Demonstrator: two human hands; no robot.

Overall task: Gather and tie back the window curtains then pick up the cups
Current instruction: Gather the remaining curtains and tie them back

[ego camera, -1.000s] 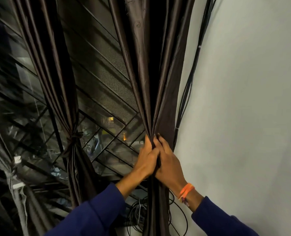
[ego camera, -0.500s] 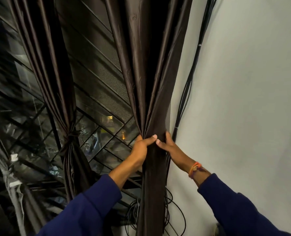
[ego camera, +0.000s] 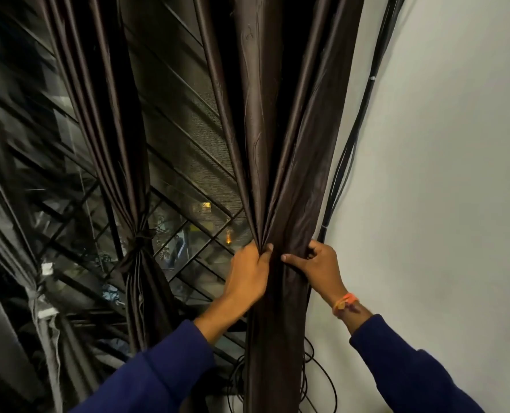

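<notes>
A dark brown satin curtain [ego camera: 277, 144] hangs at the right side of the window, bunched into folds at waist height. My left hand [ego camera: 249, 275] grips the gathered folds from the left, thumb across the front. My right hand [ego camera: 316, 265] holds the curtain's right edge next to the wall, fingers curled behind the cloth. A second brown curtain [ego camera: 119, 138] to the left is tied back with a knot [ego camera: 139, 236] at its middle. No cups are in view.
A bundle of black cables [ego camera: 355, 138] runs down the white wall [ego camera: 441, 204] beside the curtain and coils at the bottom [ego camera: 316, 380]. Behind the curtains is a window with a metal grille [ego camera: 188, 242]. A grey curtain [ego camera: 39, 293] hangs far left.
My hands, pressed together on the curtain a second ago, have moved apart. The right hand has shifted to the curtain's wall-side edge while the left keeps hold of the gathered folds.
</notes>
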